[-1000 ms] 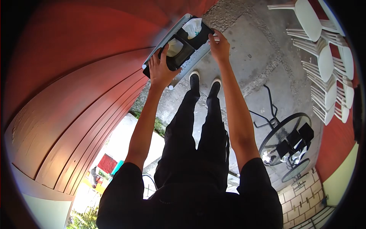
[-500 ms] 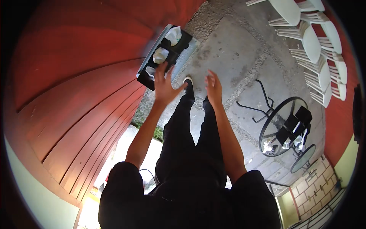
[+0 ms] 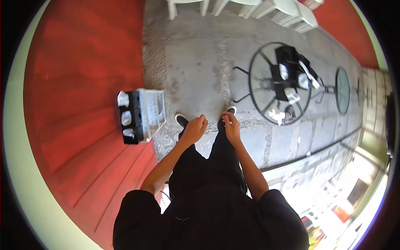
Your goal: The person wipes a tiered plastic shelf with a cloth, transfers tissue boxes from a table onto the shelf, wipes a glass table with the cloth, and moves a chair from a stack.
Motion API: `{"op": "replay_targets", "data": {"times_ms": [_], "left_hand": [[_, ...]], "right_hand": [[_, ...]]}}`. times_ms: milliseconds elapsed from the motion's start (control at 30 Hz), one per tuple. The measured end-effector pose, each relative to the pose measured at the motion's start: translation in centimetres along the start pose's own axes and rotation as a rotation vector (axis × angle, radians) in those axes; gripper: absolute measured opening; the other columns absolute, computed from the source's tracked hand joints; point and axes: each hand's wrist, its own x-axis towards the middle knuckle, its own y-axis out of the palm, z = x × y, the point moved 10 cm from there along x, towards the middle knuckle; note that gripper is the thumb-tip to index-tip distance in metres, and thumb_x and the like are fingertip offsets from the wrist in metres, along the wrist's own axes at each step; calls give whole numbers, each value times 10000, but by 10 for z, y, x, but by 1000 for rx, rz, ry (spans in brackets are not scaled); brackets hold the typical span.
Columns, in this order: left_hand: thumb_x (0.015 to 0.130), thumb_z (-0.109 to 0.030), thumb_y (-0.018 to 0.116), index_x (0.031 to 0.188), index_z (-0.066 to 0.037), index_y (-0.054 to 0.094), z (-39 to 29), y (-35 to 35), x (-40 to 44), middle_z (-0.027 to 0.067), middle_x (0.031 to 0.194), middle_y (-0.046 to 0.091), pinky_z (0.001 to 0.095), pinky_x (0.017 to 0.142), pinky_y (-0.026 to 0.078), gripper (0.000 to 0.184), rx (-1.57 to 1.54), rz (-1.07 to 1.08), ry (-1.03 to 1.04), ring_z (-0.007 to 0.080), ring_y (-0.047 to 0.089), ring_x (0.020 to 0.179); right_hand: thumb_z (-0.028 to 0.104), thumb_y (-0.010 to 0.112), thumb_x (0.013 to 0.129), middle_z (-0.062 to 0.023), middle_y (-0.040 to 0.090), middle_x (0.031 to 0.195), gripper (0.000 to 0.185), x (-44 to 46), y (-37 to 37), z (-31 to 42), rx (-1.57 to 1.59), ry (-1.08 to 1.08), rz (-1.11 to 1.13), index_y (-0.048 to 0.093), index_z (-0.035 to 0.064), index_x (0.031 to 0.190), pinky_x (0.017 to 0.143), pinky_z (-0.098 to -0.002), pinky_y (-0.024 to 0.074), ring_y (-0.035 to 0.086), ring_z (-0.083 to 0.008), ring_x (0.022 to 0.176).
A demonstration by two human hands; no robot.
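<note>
My left hand [image 3: 195,129] is in front of my body, fingers curled in, and nothing shows in it. Close beside it, my right hand [image 3: 232,128] has loosely bent fingers with gaps between them and holds nothing I can see. Both hands are in the air above my shoes, apart from any object. Left of them, a row of black boxes [image 3: 132,100] with white paper or cloth showing in their openings rests on a clear-sided stand [image 3: 155,112] against the red wall. More black boxes [image 3: 285,55] with similar white pieces sit on a round glass table [image 3: 262,66] to the right.
A red wall [image 3: 87,62] runs along the left. White chairs [image 3: 279,9] line the far side. A second round table [image 3: 343,89] stands farther right. Grey concrete floor [image 3: 191,62] lies ahead of my shoes.
My view has turned right, so the stand with boxes now appears lower and farther left, the glass table higher. My left hand was spread near the boxes; now its fingers are curled, nearer my right hand.
</note>
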Motion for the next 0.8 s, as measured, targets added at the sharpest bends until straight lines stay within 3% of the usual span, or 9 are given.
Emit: {"op": "replay_targets", "data": {"times_ms": [167, 300, 367, 467, 567, 600, 700, 800], "left_hand": [[980, -230, 608, 850, -8, 458, -75, 65, 76, 194, 710, 563, 476, 629, 431, 298, 124, 81, 107, 404, 572, 683], [985, -338, 629, 1009, -2, 563, -119, 134, 144, 175, 882, 664, 395, 717, 497, 343, -7, 133, 31, 322, 657, 831], [986, -389, 632, 1144, 0, 603, -135, 178, 184, 169, 1055, 705, 364, 787, 520, 420, -236, 92, -5, 278, 685, 955], [991, -412, 626, 1330, 0, 546, -161, 247, 240, 174, 1275, 649, 366, 888, 516, 539, -216, 136, 32, 259, 658, 1102], [983, -419, 632, 1396, 13, 480, -163, 297, 286, 224, 1327, 602, 372, 930, 499, 617, -294, 45, -87, 291, 644, 1140], [973, -468, 625, 1412, 25, 450, -163, 308, 296, 259, 1333, 585, 375, 978, 480, 684, -235, 59, -161, 324, 630, 1172], [968, -586, 569, 1547, -125, 304, -86, 359, 313, 187, 1492, 449, 486, 974, 474, 786, -240, 155, -521, 315, 545, 1253], [966, -617, 534, 1584, -213, 212, -119, 373, 287, 174, 1565, 341, 596, 1037, 417, 805, -528, 194, -704, 375, 455, 1343]], "right_hand": [[270, 523, 1050, -77, 691, 1018, 297, 16, -127, -38, 198, 99, -231, 641, 58, 1221, 709, -280, 527, 665, -161, 933], [320, 532, 1037, -111, 616, 1219, 423, 41, -221, -101, 558, 213, -461, 491, 103, 1398, 761, -325, 539, 625, -199, 1076], [358, 542, 1027, -133, 550, 1319, 518, 53, -267, -120, 790, 274, -601, 407, 130, 1473, 844, -389, 539, 588, -247, 1174], [384, 555, 1012, -155, 428, 1487, 664, 88, -318, -144, 922, 238, -605, 272, 160, 1569, 1029, -453, 468, 440, -315, 1378], [390, 568, 1003, -139, 333, 1591, 757, 120, -348, -152, 1067, 227, -543, 173, 183, 1615, 1141, -484, 364, 294, -331, 1486], [426, 545, 1009, -140, 311, 1605, 741, 130, -358, -155, 1044, 226, -549, 193, 181, 1612, 1137, -488, 360, 290, -316, 1489], [508, 465, 1029, -145, 359, 1585, 661, 158, -384, -157, 931, 252, -515, 330, 153, 1570, 1122, -459, 361, 336, -287, 1470], [546, 385, 1048, -155, 510, 1473, 620, 192, -389, -167, 755, 238, -372, 510, 95, 1455, 1093, -405, 376, 443, -286, 1399]]}}
